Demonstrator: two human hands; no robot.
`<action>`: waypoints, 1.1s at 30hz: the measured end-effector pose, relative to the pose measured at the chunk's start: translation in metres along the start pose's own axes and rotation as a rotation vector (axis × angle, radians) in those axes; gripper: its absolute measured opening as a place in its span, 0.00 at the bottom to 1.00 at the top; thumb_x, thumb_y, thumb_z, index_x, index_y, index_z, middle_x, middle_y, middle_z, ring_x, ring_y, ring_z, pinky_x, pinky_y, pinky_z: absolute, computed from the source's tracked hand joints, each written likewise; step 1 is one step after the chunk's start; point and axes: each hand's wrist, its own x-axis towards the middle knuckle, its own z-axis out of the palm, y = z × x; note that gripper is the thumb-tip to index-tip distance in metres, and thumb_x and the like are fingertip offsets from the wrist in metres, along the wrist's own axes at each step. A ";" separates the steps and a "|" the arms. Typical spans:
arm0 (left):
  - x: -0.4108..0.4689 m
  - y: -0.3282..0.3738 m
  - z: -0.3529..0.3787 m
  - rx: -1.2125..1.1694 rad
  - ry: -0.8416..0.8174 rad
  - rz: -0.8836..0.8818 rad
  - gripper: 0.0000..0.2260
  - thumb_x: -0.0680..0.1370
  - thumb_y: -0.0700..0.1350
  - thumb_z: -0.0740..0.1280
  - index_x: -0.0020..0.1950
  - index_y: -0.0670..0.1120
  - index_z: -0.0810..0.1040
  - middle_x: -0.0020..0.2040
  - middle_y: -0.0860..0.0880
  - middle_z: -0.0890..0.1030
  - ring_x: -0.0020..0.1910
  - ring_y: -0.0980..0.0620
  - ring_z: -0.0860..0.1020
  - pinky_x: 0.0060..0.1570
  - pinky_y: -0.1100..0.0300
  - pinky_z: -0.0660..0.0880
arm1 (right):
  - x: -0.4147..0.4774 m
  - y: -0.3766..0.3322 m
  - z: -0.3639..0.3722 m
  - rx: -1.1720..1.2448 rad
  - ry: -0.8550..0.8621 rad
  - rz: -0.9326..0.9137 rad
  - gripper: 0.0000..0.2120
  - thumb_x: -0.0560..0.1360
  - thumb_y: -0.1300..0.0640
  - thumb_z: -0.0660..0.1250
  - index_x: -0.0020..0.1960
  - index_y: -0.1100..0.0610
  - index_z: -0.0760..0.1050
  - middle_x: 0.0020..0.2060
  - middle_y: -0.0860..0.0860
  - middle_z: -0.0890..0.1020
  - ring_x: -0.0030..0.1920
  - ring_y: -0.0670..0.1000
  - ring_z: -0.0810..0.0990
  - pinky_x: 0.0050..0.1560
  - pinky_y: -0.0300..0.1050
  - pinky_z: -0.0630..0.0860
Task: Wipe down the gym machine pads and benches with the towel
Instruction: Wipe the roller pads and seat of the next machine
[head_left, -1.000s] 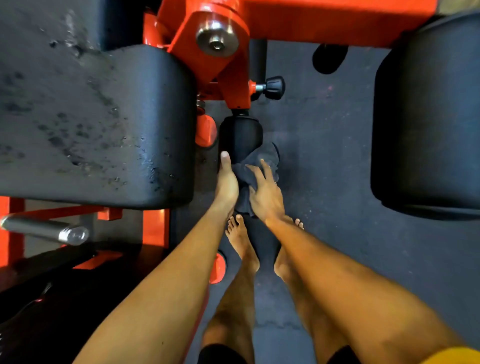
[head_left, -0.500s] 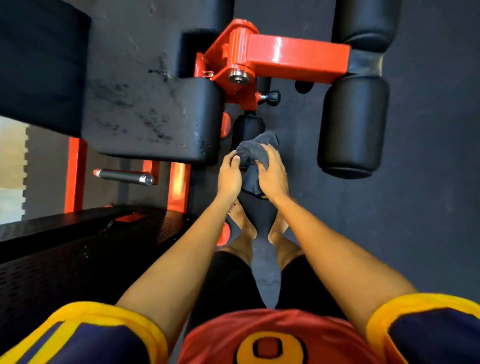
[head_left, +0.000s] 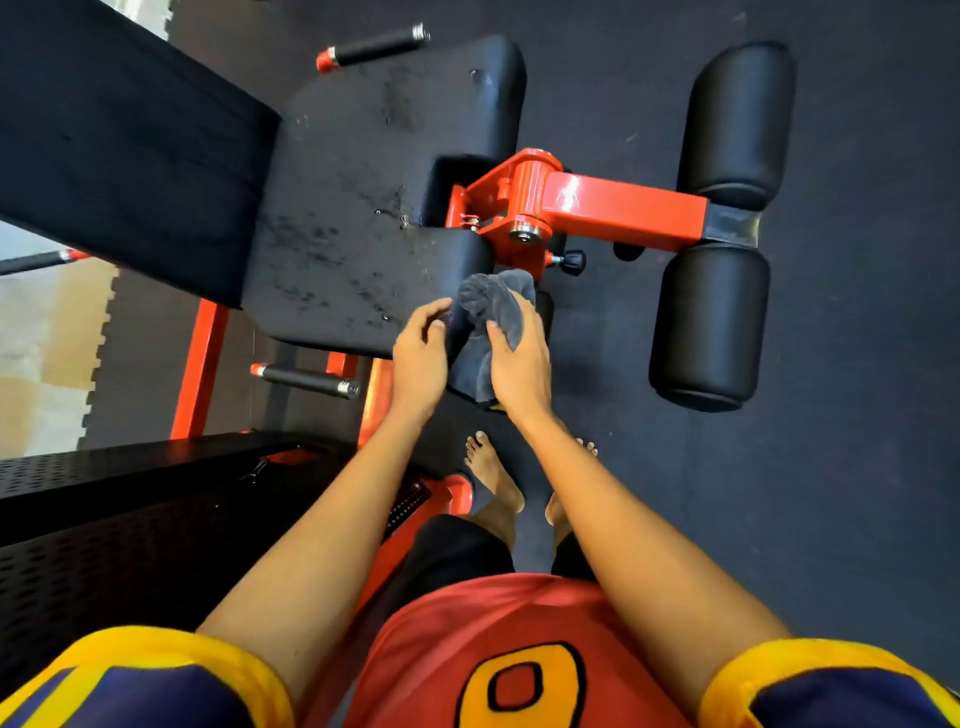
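Right hand (head_left: 521, 364): fingers curled over the bunched grey towel (head_left: 496, 301), thumb pressed into its folds; a firm grip.
Left hand (head_left: 420, 356): half open, fingers loosely bent, tips at the towel's left edge; whether they pinch the cloth cannot be told.
Towel position: held off the bench's front end, just beside the near front corner of the seat pad (head_left: 358, 208) and just below the orange pivot arm (head_left: 623, 210); its tail hangs down between the 2 hands.
Hidden: a small black pad (head_left: 544, 312) behind the towel shows only a sliver at the cloth's right edge; contact between the two cannot be judged.
Cut off: the back pad (head_left: 130, 150) runs out of view at the left.
Seat pad condition: dark wet-looking blotches and droplets across the surface.
Surroundings: 2 black roller pads (head_left: 717, 327) at the far end of the orange arm, well apart from the hands; a black adjustment knob (head_left: 572, 260) near the towel; a grip handle (head_left: 306, 381) under the bench's near edge; dark rubber floor (head_left: 841, 441); bare feet (head_left: 493, 480) below the hands.
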 end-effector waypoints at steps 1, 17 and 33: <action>0.007 0.002 -0.008 0.084 0.008 0.051 0.16 0.82 0.35 0.58 0.67 0.44 0.79 0.65 0.50 0.80 0.64 0.55 0.77 0.67 0.65 0.70 | 0.002 -0.006 0.007 -0.008 0.004 -0.041 0.22 0.83 0.53 0.65 0.77 0.48 0.68 0.74 0.46 0.72 0.72 0.47 0.71 0.71 0.45 0.68; 0.129 -0.064 -0.016 0.677 -0.178 0.422 0.26 0.85 0.48 0.58 0.83 0.46 0.57 0.83 0.47 0.55 0.83 0.51 0.48 0.81 0.53 0.43 | 0.081 0.001 0.088 -0.136 0.024 0.329 0.55 0.64 0.22 0.68 0.81 0.37 0.44 0.82 0.48 0.55 0.80 0.58 0.61 0.75 0.63 0.66; 0.129 -0.075 -0.011 0.627 -0.079 0.487 0.26 0.82 0.41 0.55 0.81 0.42 0.60 0.82 0.46 0.59 0.82 0.47 0.55 0.81 0.47 0.50 | 0.095 0.006 0.093 -0.387 0.058 0.168 0.48 0.74 0.27 0.63 0.84 0.47 0.46 0.82 0.53 0.57 0.78 0.59 0.64 0.74 0.59 0.67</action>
